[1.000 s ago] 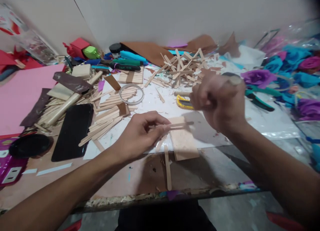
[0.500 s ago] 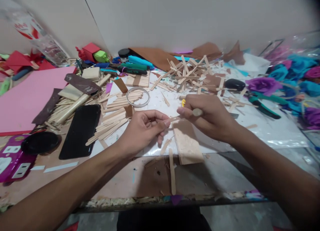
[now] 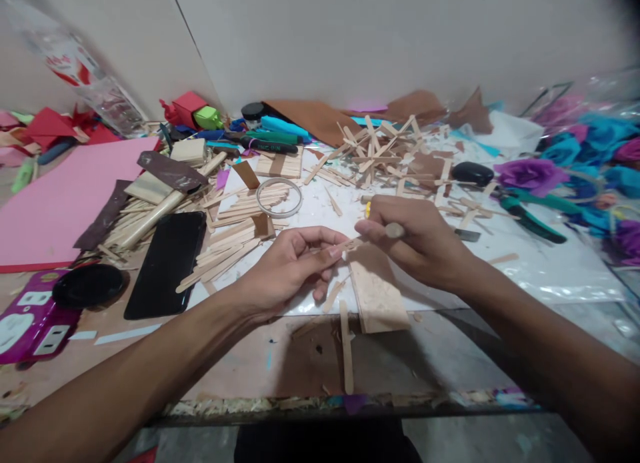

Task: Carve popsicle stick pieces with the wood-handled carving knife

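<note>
My left hand is closed, its thumb and forefinger pinching a small piece of wooden craft stick. Close on its right is my right hand, wrapped around a slim tool with a round, dull handle end; the tool's tip is too small to make out, near the stick piece. A bit of yellow shows by the right fingers. Below both hands lies a flat wooden block, with a loose craft stick in front of it.
Craft sticks lie in a pile left of my hands, under a tape ring. A black phone is farther left. A jumble of glued sticks stands behind. Green-handled pliers and paper flowers are on the right.
The view has shifted slightly, so everything sits a little farther right and lower. Both hands keep nearly the same hold; the right has tilted a little over the stick piece.
</note>
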`<action>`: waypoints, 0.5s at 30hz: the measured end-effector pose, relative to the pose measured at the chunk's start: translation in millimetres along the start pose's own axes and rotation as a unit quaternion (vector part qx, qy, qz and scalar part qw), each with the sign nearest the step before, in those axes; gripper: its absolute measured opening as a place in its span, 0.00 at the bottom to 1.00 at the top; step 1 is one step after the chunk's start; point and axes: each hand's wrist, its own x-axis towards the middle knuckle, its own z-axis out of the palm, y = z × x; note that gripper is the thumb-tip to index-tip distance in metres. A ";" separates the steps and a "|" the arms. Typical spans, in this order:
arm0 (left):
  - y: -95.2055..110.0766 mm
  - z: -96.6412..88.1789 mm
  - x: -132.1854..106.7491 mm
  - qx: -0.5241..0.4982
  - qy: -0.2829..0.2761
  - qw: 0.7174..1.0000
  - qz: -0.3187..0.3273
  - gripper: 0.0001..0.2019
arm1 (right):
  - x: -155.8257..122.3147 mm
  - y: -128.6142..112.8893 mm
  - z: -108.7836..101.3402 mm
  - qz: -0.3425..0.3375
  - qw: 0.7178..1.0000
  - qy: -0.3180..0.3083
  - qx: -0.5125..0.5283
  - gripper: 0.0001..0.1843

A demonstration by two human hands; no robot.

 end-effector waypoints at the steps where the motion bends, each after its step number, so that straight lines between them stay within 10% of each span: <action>1: 0.3 -0.1 0.2 -0.006 -0.002 1.000 -0.003 0.12 | -0.2 0.5 0.3 -0.002 1.000 0.003 -0.002 0.23; 8: 0.6 3.7 1.5 -0.013 0.019 1.000 0.014 0.14 | 2.3 -1.0 -0.7 -0.003 1.000 0.008 -0.008 0.21; 15: -3.6 3.9 3.9 0.043 0.112 0.992 0.050 0.19 | -11.7 1.2 -13.7 0.060 0.975 0.210 0.046 0.29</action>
